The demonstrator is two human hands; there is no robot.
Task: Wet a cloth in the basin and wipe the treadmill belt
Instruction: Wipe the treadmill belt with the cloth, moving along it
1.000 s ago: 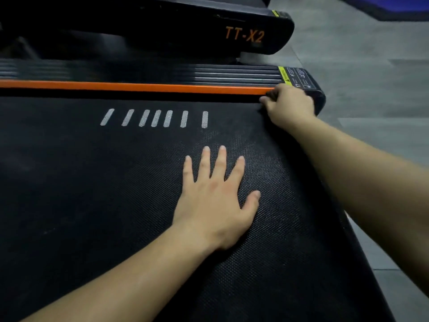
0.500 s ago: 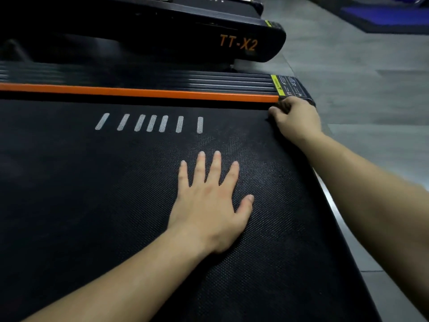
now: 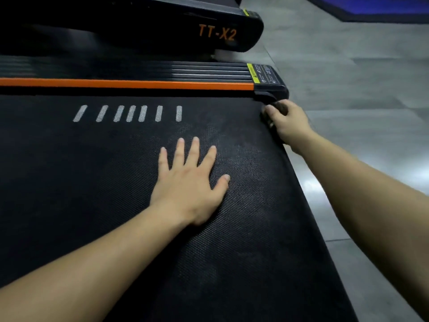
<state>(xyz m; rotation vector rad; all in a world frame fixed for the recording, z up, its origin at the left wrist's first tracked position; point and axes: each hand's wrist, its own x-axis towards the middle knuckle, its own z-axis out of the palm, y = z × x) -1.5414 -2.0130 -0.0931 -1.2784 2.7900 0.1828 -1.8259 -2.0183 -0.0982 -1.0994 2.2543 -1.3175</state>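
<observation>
The black textured treadmill belt [image 3: 92,182] fills most of the head view, with a row of pale dashes printed near its far side. My left hand [image 3: 190,182] lies flat on the belt, fingers straight and spread. My right hand [image 3: 287,122] is at the belt's right end, just below the black end cap [image 3: 271,91]. Its fingers curl around a small dark wad that looks like a cloth [image 3: 277,107], mostly hidden under the fingers and hard to tell from the belt. No basin is in view.
An orange side rail [image 3: 127,84] and black ribbed footboard run along the belt's far side. A second treadmill marked TT-X2 [image 3: 162,26] stands behind it. Grey tiled floor [image 3: 359,77] lies to the right, with a blue mat [image 3: 383,8] at the top right.
My right hand has slid from the end of the orange rail down along the belt's right end, toward me. My left hand stays flat in the same spot.
</observation>
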